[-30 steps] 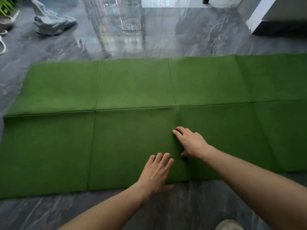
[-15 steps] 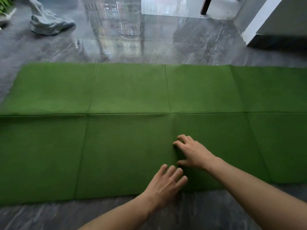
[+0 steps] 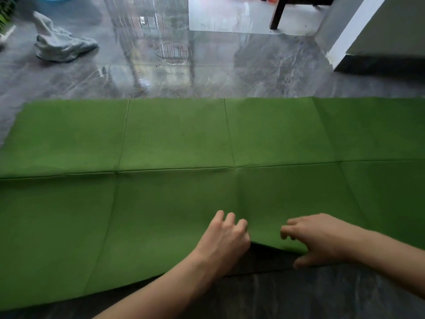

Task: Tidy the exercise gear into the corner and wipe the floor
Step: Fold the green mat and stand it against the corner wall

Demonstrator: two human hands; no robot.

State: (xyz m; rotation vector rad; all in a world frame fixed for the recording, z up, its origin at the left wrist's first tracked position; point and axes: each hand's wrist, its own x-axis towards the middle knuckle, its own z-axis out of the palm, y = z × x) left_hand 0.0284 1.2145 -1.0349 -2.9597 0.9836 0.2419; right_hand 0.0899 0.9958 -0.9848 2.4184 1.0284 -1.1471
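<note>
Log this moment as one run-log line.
left hand: grips mat near edge | right hand: pinches same edge | green mat: near edge lifted off floor | cloth: untouched

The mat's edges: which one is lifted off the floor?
The near edge of the green mat, between the left hand and right hand; it's raised, the far edge lies flat.

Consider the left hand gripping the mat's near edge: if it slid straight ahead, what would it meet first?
Probably only more green mat: the left hand points across it toward bare floor beyond.
</note>
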